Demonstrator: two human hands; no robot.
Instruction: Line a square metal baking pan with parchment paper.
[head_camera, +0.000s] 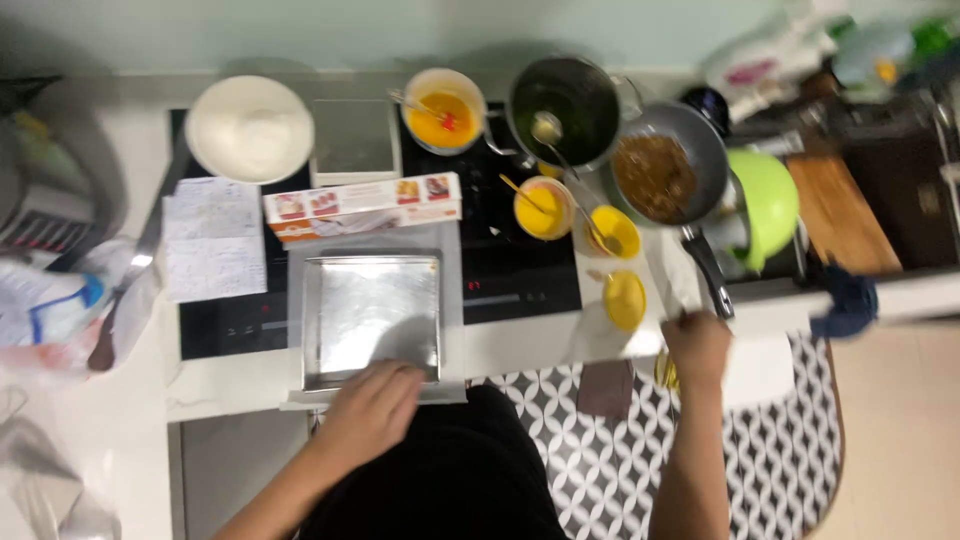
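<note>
The square metal baking tray (372, 318) lies on a sheet of pale paper (450, 260) at the near edge of the counter, partly over the black cooktop (520, 275). The left hand (370, 405) rests on the tray's near rim, fingers loosely curled and pressed down on the rim and paper rather than closed around anything. The right hand (697, 345) is well to the right, at the counter's near edge just below the frying pan's handle (708, 272); its fingers look bent, but whether it grips anything cannot be told through the blur.

Just beyond the tray lies a long cardboard box (362, 205), white and orange, set slightly askew. To the tray's left are two handwritten paper notes (212, 240). Far left on the cooktop stands a white bowl (250, 130) with white contents. Beside it, farther right, is a grey square scale-like slab (352, 138). Next comes a bowl of orange liquid (444, 110) with a utensil in it, then a dark pot (568, 108) holding a ladle. The frying pan (660, 165) with brown filling sits right of the pot, and a lime-green bowl (765, 200) right of that. Three small yellow cups (610, 235) stand between the tray and the pan. On the floor is a black-and-white patterned mat (600, 460).
</note>
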